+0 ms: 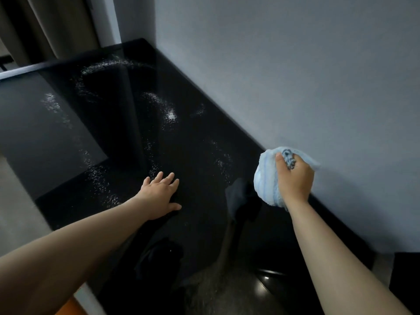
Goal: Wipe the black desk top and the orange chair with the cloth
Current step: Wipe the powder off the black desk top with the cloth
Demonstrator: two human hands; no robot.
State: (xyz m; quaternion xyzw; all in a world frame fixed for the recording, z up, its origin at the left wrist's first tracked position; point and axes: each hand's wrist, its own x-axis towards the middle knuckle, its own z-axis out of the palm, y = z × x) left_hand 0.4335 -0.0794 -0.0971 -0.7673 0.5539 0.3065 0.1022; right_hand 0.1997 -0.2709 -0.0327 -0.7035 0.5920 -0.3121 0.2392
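The glossy black desk top (127, 133) fills the middle of the view, streaked with curved trails of white dust or powder. My left hand (160, 194) lies flat on the desk near its front, fingers straight and spread. My right hand (294, 178) grips a bunched light blue cloth (266, 180) and holds it just above the desk's right side, close to the wall. A sliver of the orange chair (68, 308) shows at the bottom left edge; the rest of it is out of view.
A grey wall (295, 76) runs along the desk's right edge. A curtain (56, 26) hangs behind the far left corner. Pale floor (13, 194) lies left of the desk. A dark object (406, 271) stands at the lower right.
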